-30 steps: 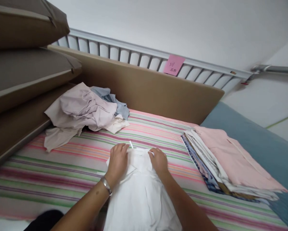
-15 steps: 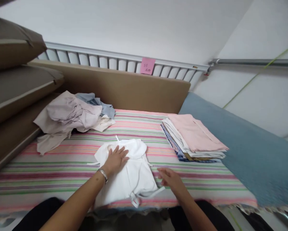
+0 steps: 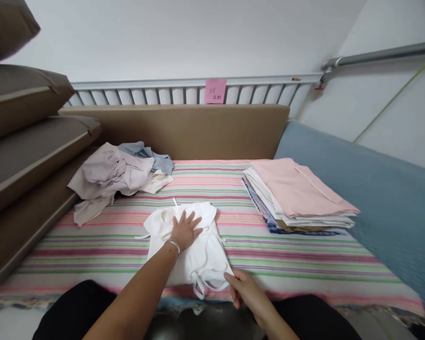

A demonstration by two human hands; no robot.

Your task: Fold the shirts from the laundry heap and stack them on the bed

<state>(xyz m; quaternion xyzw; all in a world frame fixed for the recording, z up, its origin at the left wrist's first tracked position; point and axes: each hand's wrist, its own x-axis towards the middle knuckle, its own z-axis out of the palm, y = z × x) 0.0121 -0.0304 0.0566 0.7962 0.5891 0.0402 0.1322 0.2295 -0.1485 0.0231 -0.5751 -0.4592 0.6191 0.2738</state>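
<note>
A small white garment with thin ties (image 3: 184, 271) lies on the striped cloth in front of me. My left hand (image 3: 186, 231) rests flat on its upper part, fingers spread. At its lower right corner, my right hand (image 3: 244, 289) pinches the edge between thumb and fingers; whether a tie is also in the pinch, I cannot tell. One tie hangs in a loop at the lower edge, and others stick out at the left, top and right.
Right of the garment is a stack of folded cloth (image 3: 300, 191), pink on top. Crumpled clothes (image 3: 113, 172) lie back left, beside stacked brown cushions (image 3: 21, 156). A brown backboard (image 3: 194, 132) and a radiator (image 3: 144, 94) stand behind; a blue surface (image 3: 361, 189) borders the right.
My right hand has come down and left onto the garment's lower right corner and closed there. My left hand stays spread on the garment, slightly further right. The camera view has tilted.
</note>
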